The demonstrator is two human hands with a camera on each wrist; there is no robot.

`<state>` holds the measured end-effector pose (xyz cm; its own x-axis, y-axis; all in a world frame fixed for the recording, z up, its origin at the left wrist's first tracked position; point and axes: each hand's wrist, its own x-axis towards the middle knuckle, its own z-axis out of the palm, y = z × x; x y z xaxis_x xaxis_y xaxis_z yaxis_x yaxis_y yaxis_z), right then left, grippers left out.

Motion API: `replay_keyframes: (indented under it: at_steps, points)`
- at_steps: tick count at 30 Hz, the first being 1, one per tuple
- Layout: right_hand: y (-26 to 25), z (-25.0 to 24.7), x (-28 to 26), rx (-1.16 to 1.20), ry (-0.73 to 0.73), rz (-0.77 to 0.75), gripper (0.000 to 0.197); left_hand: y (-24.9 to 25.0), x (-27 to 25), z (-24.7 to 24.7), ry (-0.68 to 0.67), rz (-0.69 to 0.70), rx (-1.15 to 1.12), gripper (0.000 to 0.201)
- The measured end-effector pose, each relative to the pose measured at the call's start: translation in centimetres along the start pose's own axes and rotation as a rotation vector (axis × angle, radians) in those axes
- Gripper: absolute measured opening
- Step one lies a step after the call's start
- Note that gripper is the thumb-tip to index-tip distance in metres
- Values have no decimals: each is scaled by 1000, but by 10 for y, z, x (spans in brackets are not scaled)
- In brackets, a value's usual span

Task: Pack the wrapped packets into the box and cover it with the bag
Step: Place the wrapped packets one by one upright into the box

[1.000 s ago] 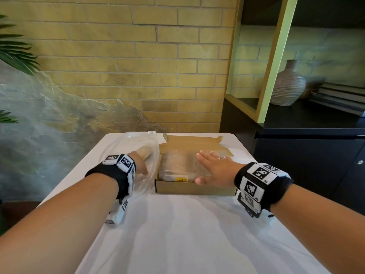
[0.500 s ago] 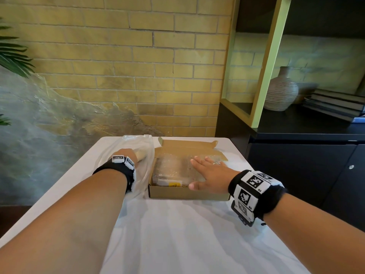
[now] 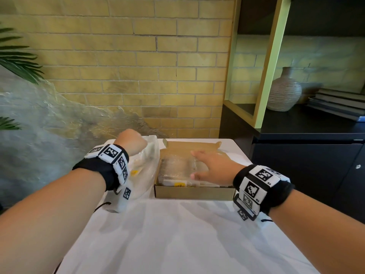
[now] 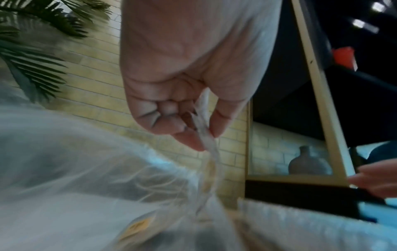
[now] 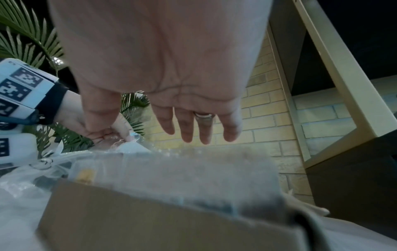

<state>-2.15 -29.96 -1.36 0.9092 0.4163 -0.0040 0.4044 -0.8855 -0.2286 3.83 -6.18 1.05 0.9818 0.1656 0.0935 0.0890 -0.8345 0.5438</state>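
Clear plastic bag (image 3: 145, 165) pinched in my left grip (image 3: 131, 141); right hand (image 3: 212, 167) flat and relaxed over the bubble-wrapped packets (image 3: 177, 167). I should draw it smoothly across the cardboard box (image 3: 194, 192).

head view high, looking forward and down at table (image 3: 177, 234), wrist views close under palms facing brick wall (image 4: 96, 71), all share box (image 3: 194, 192)

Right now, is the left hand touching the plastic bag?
Touching. The left wrist view shows the left hand with its fingers and thumb pinching a gathered strip of the plastic bag.
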Motion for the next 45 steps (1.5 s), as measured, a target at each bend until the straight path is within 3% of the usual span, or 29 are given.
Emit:
replay_keyframes:
  at_steps: [7, 9, 11, 13, 16, 19, 20, 24, 32, 36, 40, 45]
  points:
    - [-27, -6, 11, 147, 340, -129, 91, 54, -32, -16, -175, 152, -543, 17]
    - [-34, -7, 13, 183, 459, -138, 75, 67, -40, -15, -233, 191, -630, 18]
    - [-37, -9, 16, 230, 621, -148, 41, 76, -48, -15, -277, 199, -740, 12]
    - [-35, -14, 18, 328, 677, -69, 22, 79, -52, -15, -291, 206, -835, 5]
    - [-28, -24, 17, 629, 577, 29, 31, 73, -51, -9, -308, 230, -851, 26]
    - [-21, -27, 11, 801, 520, 31, 29, 64, -52, 6, -358, 271, -738, 10]
    - [-18, -28, 10, 783, 519, 20, 29, 63, -53, 12, -343, 277, -705, 3]
    - [-11, -25, 9, 723, 461, 58, 28, 61, -49, 24, -218, 301, -650, 16]
    - [7, -23, 8, 516, 372, 177, 14, 46, -37, 17, -55, 300, -639, 20]
    - [10, -22, 5, 216, 290, 133, 16, 42, -31, 13, 83, 272, -660, 26]
    - [5, -12, 5, 6, 141, 96, 22, 47, -30, 17, 52, 324, -590, 17]
    - [5, -9, 7, -30, 124, 78, 32, 55, -35, 28, 23, 459, -391, 21]
